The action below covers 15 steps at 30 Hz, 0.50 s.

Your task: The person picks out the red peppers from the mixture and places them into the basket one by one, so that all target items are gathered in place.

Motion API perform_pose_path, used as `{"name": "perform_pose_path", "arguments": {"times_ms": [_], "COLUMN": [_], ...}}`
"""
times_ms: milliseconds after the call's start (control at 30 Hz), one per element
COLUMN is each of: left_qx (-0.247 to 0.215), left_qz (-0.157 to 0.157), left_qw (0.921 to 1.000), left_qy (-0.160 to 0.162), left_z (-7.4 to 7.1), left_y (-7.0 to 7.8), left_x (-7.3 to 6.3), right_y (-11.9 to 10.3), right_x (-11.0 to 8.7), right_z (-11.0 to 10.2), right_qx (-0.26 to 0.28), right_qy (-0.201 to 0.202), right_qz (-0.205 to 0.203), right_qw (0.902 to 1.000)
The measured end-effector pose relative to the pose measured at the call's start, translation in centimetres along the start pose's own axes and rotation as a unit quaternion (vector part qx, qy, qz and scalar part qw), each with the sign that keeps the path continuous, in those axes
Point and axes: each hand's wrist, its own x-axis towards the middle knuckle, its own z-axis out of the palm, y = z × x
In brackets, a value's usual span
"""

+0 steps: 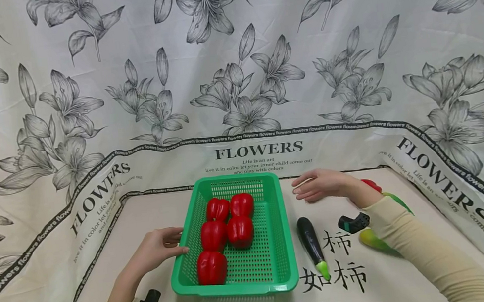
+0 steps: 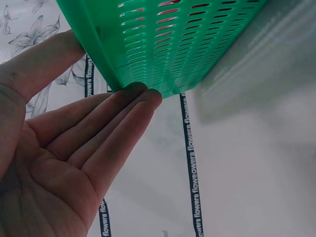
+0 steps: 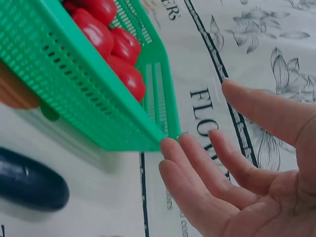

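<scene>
A green plastic basket (image 1: pixel 273 232) with slotted walls holds several red bell peppers (image 1: pixel 240 231), mostly along its left half. My left hand (image 1: pixel 159 247) is at the basket's left side. Its thumb crosses the rim, and its long fingers (image 2: pixel 106 138) lie nearly straight with their tips at the outer wall. Past the far right corner of the basket is my right hand (image 1: pixel 317 185), palm toward it and fingers spread and slightly bent. Its fingertips (image 3: pixel 170 145) overlap that corner in the right wrist view, but in the head view a small gap separates them. My right hand holds nothing.
An eggplant (image 1: pixel 311 243) with a green cap lies right of the basket. Yellow-green (image 1: pixel 370 238) and red (image 1: pixel 372 185) produce is partly hidden by my right forearm. An orange-brown thing (image 3: pixel 15 91) shows below the basket wall. Flower-printed cloth (image 1: pixel 251 152) rises behind the table.
</scene>
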Motion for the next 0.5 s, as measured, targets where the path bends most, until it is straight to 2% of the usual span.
{"name": "perform_pose_path", "arguments": {"times_ms": [500], "left_qx": [0.005], "left_qz": [-0.002], "left_qw": [1.0000], "left_qy": [0.000], "left_z": [0.0], "left_y": [0.1], "left_x": [0.0], "right_y": [3.6], "right_x": [-1.6], "right_z": [-4.6], "right_qx": [0.017], "right_qy": [0.099], "right_qz": [0.029], "right_qw": [0.9945]}}
